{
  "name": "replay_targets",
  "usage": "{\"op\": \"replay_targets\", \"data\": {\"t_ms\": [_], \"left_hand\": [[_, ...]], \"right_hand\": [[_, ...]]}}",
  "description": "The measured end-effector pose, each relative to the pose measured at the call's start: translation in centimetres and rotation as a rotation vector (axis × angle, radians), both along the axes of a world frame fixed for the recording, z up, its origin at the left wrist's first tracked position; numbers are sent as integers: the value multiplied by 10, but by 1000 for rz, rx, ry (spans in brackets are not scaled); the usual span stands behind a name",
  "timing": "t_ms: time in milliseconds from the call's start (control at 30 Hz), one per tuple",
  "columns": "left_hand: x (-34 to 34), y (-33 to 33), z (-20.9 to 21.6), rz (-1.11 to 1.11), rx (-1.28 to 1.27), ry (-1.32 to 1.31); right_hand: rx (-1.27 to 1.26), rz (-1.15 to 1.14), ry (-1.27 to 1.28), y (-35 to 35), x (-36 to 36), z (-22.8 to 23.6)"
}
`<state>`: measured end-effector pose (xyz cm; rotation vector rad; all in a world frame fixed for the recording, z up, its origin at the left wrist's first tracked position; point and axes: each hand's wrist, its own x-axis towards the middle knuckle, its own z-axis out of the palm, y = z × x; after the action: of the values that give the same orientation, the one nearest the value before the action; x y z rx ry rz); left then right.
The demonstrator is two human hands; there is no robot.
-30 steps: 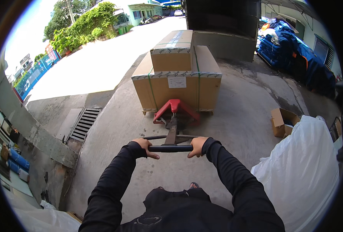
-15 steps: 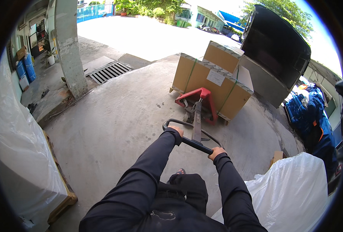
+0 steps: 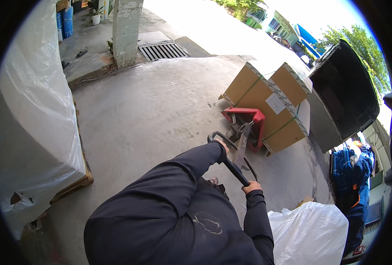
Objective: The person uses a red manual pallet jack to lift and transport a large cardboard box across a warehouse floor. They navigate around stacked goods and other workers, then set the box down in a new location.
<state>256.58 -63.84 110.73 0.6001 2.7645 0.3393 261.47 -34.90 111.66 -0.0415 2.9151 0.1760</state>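
Both hands are closed around the black loop handle (image 3: 231,161) of a red pallet jack (image 3: 245,126): the left hand (image 3: 221,145) has its grip wrapped tight near the top bend, mostly hidden by the dark sleeve, and the right hand (image 3: 251,186) has its grip shut on the lower end of the bar. The jack sits on the concrete floor (image 3: 152,110) with its forks under a stack of strapped cardboard boxes (image 3: 266,101), close beside the open dark rear of a truck (image 3: 344,99). The stack looks top-heavy and leans in this view, so a sharp swing of the handle could probably shift or tip the upper boxes; the nearby drain grate (image 3: 163,51) and concrete pillar (image 3: 126,31) could catch a wheel or a box corner if the load drifts that way. The plastic-wrapped pallet load (image 3: 32,119) on the left and the white sack (image 3: 308,234) at lower right narrow the turning room. The forks, wheels and pallet are hidden beneath the boxes, and the fisheye bend makes the true tilt hard to judge
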Motion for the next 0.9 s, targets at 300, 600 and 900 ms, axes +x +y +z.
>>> {"op": "replay_targets", "data": {"t_ms": [300, 600, 900], "left_hand": [[73, -66, 24, 5, 59, -19], [188, 28, 49, 96, 5, 33], [317, 40, 80, 104, -71, 59]], "right_hand": [[25, -3, -40, -61, 75, 15], [-69, 120, -4, 29, 165, 46], [-6, 11, -104, 34, 295, 83]]}}
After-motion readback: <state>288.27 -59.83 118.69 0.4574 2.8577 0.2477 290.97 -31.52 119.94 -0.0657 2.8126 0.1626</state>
